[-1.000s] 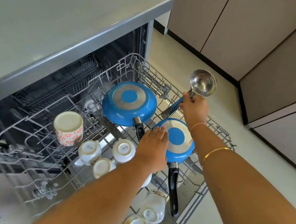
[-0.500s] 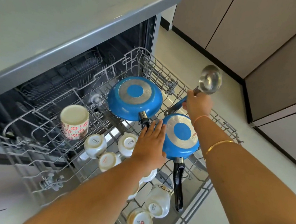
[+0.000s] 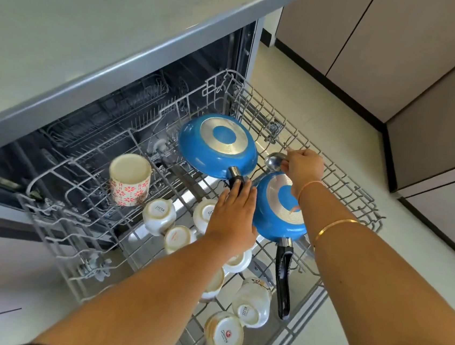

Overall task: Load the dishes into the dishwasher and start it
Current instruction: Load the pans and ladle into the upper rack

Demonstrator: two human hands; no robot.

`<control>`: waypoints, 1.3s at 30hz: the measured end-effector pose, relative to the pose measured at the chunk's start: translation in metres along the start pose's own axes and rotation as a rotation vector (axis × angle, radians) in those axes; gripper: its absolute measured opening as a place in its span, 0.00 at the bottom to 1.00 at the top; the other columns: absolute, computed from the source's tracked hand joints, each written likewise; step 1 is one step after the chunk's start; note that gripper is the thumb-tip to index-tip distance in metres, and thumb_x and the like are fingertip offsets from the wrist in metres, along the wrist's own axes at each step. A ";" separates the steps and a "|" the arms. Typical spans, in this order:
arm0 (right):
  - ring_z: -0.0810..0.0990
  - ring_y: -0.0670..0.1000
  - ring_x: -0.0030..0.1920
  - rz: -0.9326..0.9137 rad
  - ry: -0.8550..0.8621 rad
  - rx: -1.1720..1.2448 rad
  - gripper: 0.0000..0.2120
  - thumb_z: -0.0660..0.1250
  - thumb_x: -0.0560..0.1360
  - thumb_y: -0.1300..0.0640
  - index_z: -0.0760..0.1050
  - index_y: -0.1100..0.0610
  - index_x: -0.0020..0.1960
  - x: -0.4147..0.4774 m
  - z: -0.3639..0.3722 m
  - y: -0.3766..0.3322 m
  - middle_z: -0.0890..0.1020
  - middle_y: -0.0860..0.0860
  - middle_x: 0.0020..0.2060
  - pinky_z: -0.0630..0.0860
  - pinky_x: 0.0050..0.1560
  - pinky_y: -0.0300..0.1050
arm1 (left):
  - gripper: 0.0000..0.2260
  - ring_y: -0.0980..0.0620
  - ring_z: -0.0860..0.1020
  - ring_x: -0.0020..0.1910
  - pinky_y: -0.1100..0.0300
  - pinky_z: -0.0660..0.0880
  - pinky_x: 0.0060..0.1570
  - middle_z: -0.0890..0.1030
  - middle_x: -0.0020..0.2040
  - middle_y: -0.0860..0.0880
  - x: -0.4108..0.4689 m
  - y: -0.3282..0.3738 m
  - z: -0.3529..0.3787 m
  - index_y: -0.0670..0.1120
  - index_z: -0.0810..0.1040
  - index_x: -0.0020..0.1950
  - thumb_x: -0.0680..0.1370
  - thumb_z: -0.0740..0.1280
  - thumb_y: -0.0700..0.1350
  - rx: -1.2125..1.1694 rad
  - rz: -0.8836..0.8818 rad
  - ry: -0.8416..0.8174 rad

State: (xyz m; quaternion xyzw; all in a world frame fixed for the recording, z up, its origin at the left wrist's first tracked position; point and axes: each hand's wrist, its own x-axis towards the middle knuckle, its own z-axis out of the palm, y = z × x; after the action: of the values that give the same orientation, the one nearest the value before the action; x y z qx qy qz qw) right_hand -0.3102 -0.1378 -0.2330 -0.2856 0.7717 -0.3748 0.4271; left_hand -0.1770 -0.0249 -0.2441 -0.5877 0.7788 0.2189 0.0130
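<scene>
Loading step; pulled-out dishwasher rack point(image 3: 333, 168). Nearest: upturned cups point(image 3: 225, 333), under L forearm. L hand point(image 3: 233, 215): fingers straight, pressed together, tips on handle of larger blue pan point(image 3: 218, 146). R hand point(image 3: 302, 166): fingers curled, pinching ladle point(image 3: 275, 160), its bowl just beside them, above smaller blue pan point(image 3: 281, 206). Next, prob.: lay ladle in a free slot.

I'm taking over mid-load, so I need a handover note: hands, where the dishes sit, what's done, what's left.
Left hand: open, flat, fingertips at the black handle of the larger blue frying pan.
Right hand: holds the stainless-steel ladle, bowl low between the two pans.
Pulled-out grey wire rack: both pans upside down, the smaller blue frying pan nearer; red-flowered mug and white cups inverted too.
Done: pans, mug, cups loaded.
Left: place the ladle, push the rack in, close and start the dishwasher.
</scene>
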 end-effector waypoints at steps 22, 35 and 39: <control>0.77 0.60 0.42 -1.009 -0.302 -0.492 0.09 0.56 0.80 0.53 0.69 0.58 0.49 -0.250 0.105 -0.062 0.78 0.55 0.40 0.68 0.37 0.49 | 0.17 0.48 0.74 0.44 0.59 0.68 0.45 0.79 0.44 0.47 -0.154 -0.092 -0.127 0.42 0.77 0.52 0.68 0.56 0.43 -0.140 -0.216 0.729; 0.75 0.54 0.40 -1.561 -0.845 -0.328 0.07 0.58 0.78 0.60 0.74 0.60 0.48 -0.474 0.260 -0.136 0.77 0.54 0.40 0.73 0.41 0.49 | 0.19 0.43 0.73 0.59 0.50 0.70 0.62 0.76 0.58 0.43 -0.360 -0.240 -0.216 0.42 0.75 0.60 0.72 0.54 0.41 -0.122 -0.920 1.139; 0.76 0.61 0.54 -1.634 -1.033 -0.466 0.12 0.58 0.78 0.62 0.74 0.64 0.59 -0.542 0.326 -0.123 0.78 0.60 0.54 0.71 0.56 0.54 | 0.19 0.43 0.71 0.60 0.51 0.68 0.62 0.75 0.59 0.44 -0.416 -0.286 -0.225 0.42 0.75 0.59 0.69 0.56 0.36 -0.164 -1.077 1.214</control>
State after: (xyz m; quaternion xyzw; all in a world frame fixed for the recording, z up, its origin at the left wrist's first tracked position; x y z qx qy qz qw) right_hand 0.2449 0.0975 -0.0056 -0.9345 0.1115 -0.2226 0.2544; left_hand 0.2682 0.2125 -0.0184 -0.8968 0.2422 -0.1177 -0.3511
